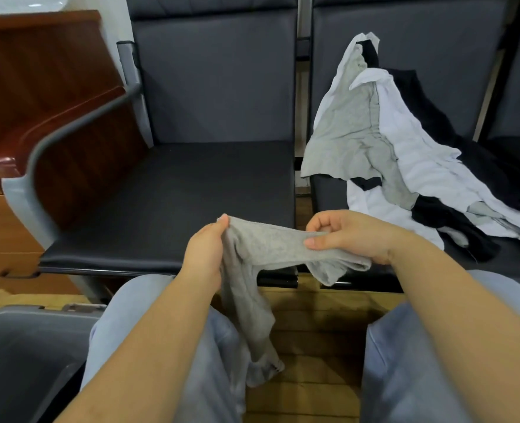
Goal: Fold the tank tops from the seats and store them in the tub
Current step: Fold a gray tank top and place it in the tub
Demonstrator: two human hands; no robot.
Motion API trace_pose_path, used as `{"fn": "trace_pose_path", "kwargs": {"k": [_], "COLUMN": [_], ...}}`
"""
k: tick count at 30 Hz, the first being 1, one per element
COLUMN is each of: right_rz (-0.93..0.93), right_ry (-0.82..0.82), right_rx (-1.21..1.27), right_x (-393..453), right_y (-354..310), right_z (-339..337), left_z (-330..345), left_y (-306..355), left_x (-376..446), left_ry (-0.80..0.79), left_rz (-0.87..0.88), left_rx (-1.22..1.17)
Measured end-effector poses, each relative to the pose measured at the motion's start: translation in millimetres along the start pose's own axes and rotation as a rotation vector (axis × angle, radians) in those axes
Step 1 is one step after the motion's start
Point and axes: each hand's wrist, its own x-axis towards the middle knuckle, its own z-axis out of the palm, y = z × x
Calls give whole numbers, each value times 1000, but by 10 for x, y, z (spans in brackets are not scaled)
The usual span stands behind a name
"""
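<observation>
A grey tank top (261, 248) is stretched between both hands in front of the seats, and its lower part hangs down between my knees. My left hand (205, 248) pinches its left end. My right hand (348, 235) grips the bunched right end. On the right seat lies a heap of grey, white and black tank tops (399, 154), partly draped up the backrest. The grey tub (23, 355) stands on the floor at the lower left; its inside shows nothing in the visible part.
The dark left seat (176, 193) has nothing on it. A metal armrest (78, 123) and a red-brown wooden cabinet (39, 71) stand to its left. My knees in light blue trousers (420, 346) fill the foreground over a wooden floor.
</observation>
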Motion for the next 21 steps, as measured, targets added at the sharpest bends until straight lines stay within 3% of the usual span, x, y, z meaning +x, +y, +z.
{"fn": "trace_pose_path", "kwargs": {"k": [3, 5, 7, 9, 11, 15, 18, 21], "right_rz": [-77, -104, -103, -89, -50, 7, -61, -105], "right_ry": [56, 16, -57, -109, -104, 57, 207, 183], "right_rx": [60, 73, 65, 40, -3, -129, 13, 172], "right_x": [-5, -32, -55, -49, -14, 25, 41, 34], "right_y": [-15, -33, -46, -48, -32, 21, 38, 5], "right_z": [-14, 4, 55, 115, 139, 73, 24, 40], "left_z": [36, 83, 94, 81, 72, 72, 50, 39], "left_y": [-40, -126, -221, -272, -271, -202, -188, -206], "left_x": [-65, -175, -316, -387, -405, -370, -341, -351], "left_ry": [-58, -303, -586, -735, -714, -463, -376, -414], "left_rz": [22, 141, 146, 174, 231, 342, 354, 349], "left_rx": [272, 454, 603, 743, 708, 515, 486, 512]}}
